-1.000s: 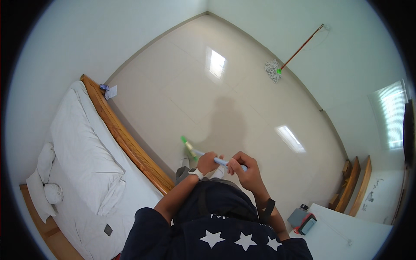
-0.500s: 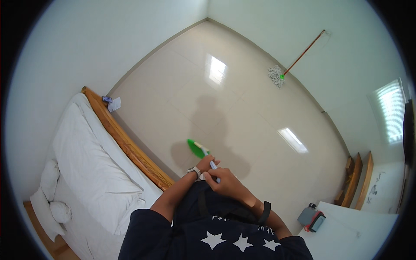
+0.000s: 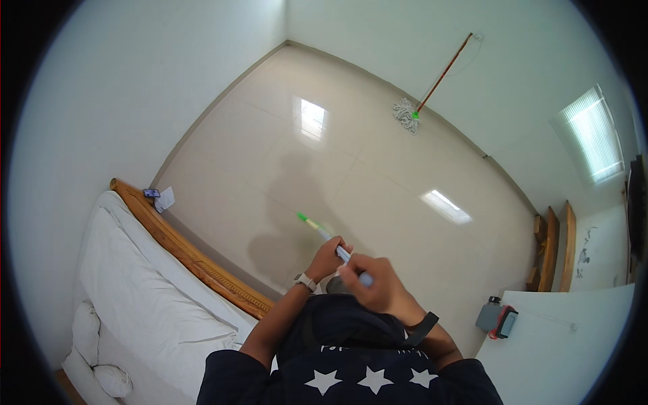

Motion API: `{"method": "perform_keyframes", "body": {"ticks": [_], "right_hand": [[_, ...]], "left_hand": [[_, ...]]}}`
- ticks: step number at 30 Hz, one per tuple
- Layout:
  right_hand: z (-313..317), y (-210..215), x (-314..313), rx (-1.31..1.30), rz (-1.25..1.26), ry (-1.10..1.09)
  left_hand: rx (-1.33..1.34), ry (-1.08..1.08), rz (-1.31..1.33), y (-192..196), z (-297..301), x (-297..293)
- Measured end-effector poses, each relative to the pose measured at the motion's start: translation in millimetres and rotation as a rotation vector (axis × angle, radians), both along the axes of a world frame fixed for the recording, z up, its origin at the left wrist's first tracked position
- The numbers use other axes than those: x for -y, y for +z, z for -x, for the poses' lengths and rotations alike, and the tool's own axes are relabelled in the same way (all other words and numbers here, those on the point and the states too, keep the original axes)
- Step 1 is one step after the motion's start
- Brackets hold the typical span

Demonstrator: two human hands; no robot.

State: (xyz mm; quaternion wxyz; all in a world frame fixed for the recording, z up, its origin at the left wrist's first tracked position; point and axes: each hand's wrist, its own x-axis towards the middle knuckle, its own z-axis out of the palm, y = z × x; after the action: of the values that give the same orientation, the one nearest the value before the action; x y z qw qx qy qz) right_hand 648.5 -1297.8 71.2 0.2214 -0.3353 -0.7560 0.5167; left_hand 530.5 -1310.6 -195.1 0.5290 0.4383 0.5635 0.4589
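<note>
Both of my hands grip a long pale-handled tool (image 3: 322,231) with a green tip that points down toward the beige tiled floor (image 3: 351,162). My left hand (image 3: 329,257), with a watch on its wrist, holds the handle lower down. My right hand (image 3: 373,281), with a dark band on the wrist, holds it nearer the top end. The tool's head near the floor is small and partly blurred. My dark shirt with white stars fills the lower edge of the view.
A bed with white bedding (image 3: 145,304) and a wooden footboard (image 3: 189,253) stands at my left. A mop with a brown handle (image 3: 422,94) leans against the far wall. A white table (image 3: 567,344) and a small grey and red device (image 3: 498,318) are at right.
The tool has swung from lying across my hands to pointing down and away at the floor. My hands have shifted along its handle, and the view has turned slightly.
</note>
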Motion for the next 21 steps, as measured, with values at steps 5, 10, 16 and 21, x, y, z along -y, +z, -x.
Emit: {"method": "perform_keyframes", "body": {"ticks": [5, 10, 16, 21], "right_hand": [[-1, -41, -25, -0.009, 0.294, -0.177], [19, -102, -27, -0.014, 0.49, -0.058], [37, -113, -49, 0.108, 0.34, 0.087], [49, -124, -77, 0.066, 0.045, 0.244]], "left_hand": [[-0.23, -0.002, -0.065, 34, 29, 35], [-0.387, 0.087, 0.132, 18, 35, 62], [-0.286, 0.06, 0.081, -71, 29, 39], [-0.212, 0.045, -0.058, -39, 35, -42]]}}
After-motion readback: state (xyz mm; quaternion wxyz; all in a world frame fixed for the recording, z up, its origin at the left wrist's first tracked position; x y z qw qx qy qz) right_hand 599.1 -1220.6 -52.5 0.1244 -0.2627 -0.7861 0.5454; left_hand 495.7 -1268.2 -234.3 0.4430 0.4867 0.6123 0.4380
